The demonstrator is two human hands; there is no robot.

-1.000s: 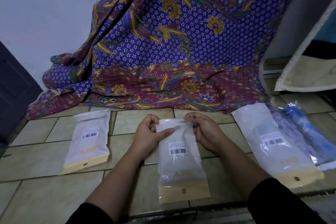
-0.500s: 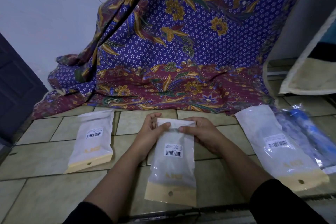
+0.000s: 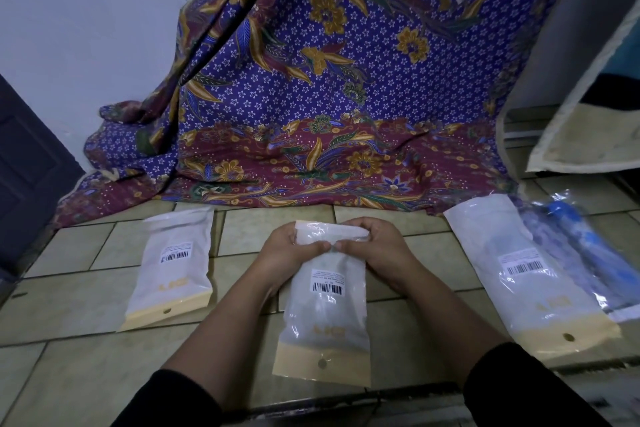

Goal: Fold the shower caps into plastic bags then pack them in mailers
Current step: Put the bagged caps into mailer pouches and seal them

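Observation:
A frosted plastic bag (image 3: 327, 315) with a barcode label and a tan header strip lies on the tiled floor in front of me. My left hand (image 3: 289, 253) and my right hand (image 3: 375, 250) both pinch its far open end, thumbs nearly meeting at the middle of the flap. A pale folded content shows faintly inside. A second bag of the same kind (image 3: 173, 270) lies flat to the left. A third, longer bag (image 3: 530, 274) lies to the right.
Blue items in clear wrap (image 3: 588, 253) lie beside the right bag. A purple and maroon batik cloth (image 3: 329, 97) hangs and spreads over the floor just beyond the bags. A dark door (image 3: 27, 184) stands at left, a leaning panel (image 3: 588, 121) at right.
My thumbs have slid inward along the bag's far end until they nearly touch. The bag's near end has swung slightly and the view has tilted a little.

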